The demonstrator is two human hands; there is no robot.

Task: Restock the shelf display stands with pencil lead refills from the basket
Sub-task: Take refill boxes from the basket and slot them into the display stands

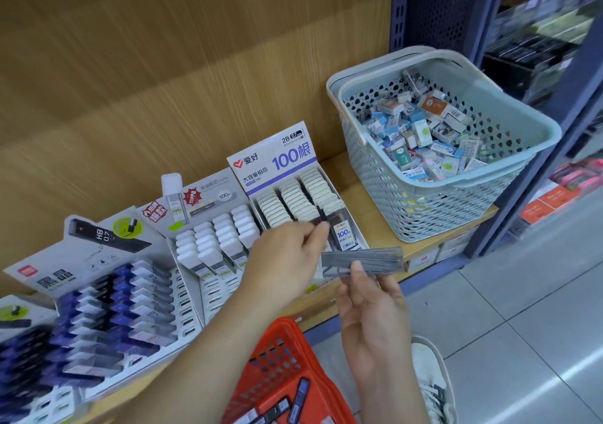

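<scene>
Right hand (pixel 368 309) pinches refill (pixel 362 260), left hand (pixel 287 260) grips another at stand (pixel 293 201); red basket (pixel 284 371), 6 o'clock, holds more.

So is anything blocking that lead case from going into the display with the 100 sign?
Mostly the left hand, which sits between the case held by the right hand and the stand; nothing else visible does.

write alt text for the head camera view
Two hands work at a wooden shelf: the right hand holds a clear lead refill case, the left hand reaches into the blue-and-white display stand. A red basket sits below.
</scene>
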